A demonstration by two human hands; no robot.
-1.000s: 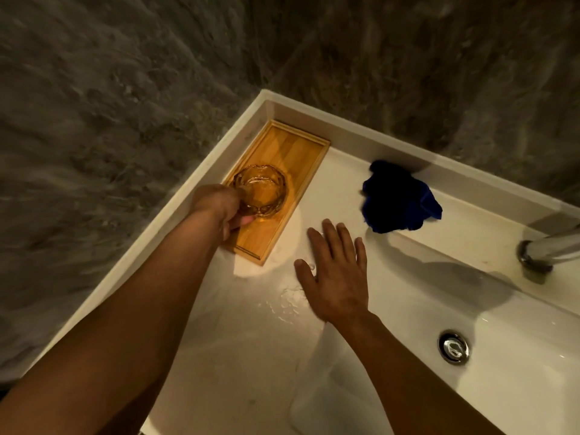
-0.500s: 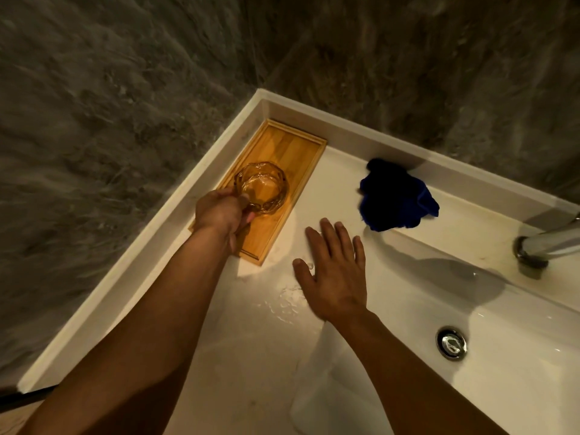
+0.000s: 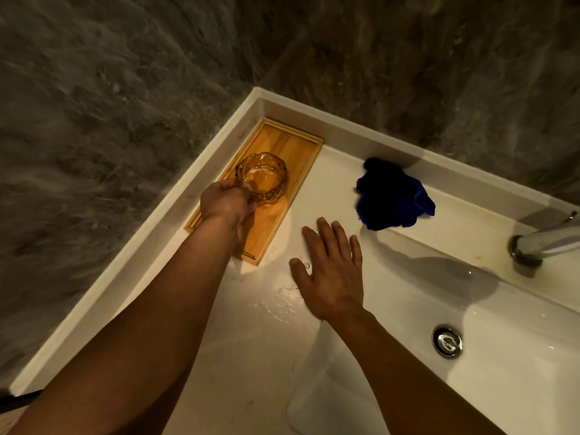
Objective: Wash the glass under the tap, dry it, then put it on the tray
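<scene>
With the left hand [image 3: 225, 200] gripping the glass [image 3: 262, 176] over the tray [image 3: 290, 146], wet fingers may slip and tip it toward the flat, empty right hand [image 3: 329, 271].

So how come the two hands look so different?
The left hand is curled and grips the amber glass over the wooden tray; the right hand lies flat with fingers straight, holding nothing. The left hand is over the tray, the right on the wet white counter. Both are bare and reach forward.

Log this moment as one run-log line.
left hand grips glass on wooden tray | right hand flat on counter | blue cloth idle
</scene>
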